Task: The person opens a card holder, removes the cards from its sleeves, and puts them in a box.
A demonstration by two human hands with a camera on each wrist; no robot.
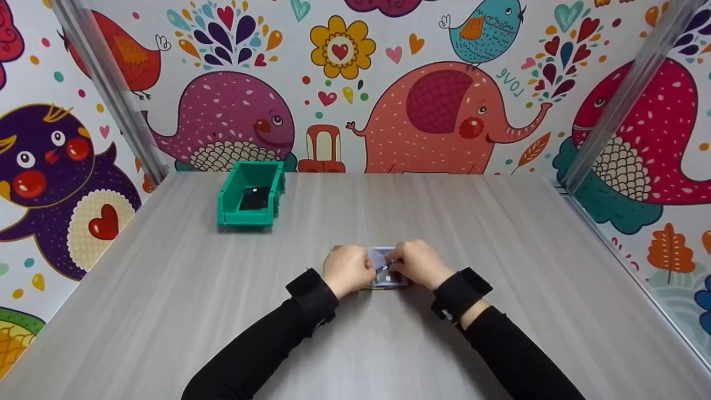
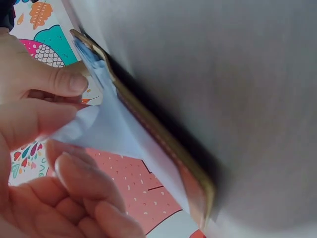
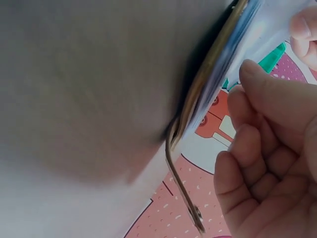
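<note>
A small brown-covered card holder [image 2: 171, 158] with clear plastic sleeve pages lies open on the table. My left hand [image 1: 348, 270] pinches one raised translucent page [image 2: 124, 131] between thumb and forefinger, and the page bends up from the cover. Over the other side of the holder, my right hand [image 1: 420, 263] has its fingers bent, with thumb and fingertips right at the sleeves. I cannot tell whether the right fingertips pinch anything. In the right wrist view, a narrow strap [image 3: 182, 186] with a snap sticks out from the cover.
At the back left of the table [image 1: 500, 222] stands a green plastic bin [image 1: 244, 218] with dark flat items [image 1: 254, 198] in it. Walls with cartoon animals [image 1: 439, 122] enclose the back and sides, with metal posts at the corners.
</note>
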